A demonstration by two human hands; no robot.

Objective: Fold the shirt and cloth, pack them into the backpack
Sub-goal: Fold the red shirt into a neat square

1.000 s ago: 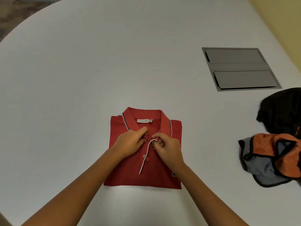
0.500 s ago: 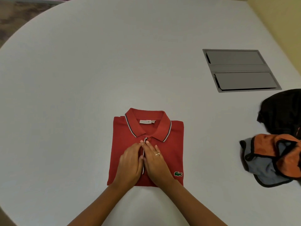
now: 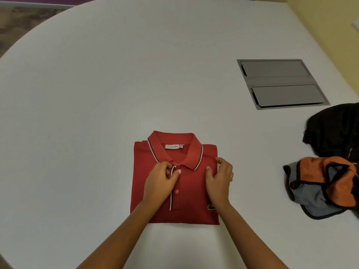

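Folded shirt (image 3: 186,183) is lying near the tabletop (image 3: 97,94) front edge, loads of room around. Left hand (image 3: 160,183) is pinching the placket; right hand (image 3: 219,181), loosely curled, has slid off toward the shirt's right edge. Cloth (image 3: 320,185) and backpack (image 3: 334,129) are sitting far right.

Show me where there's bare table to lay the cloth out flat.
Widest bare patch: left of the red shirt and beyond its collar, toward the table's far rim. Crowded on the right: orange-grey cloth, black backpack, grey hatch.
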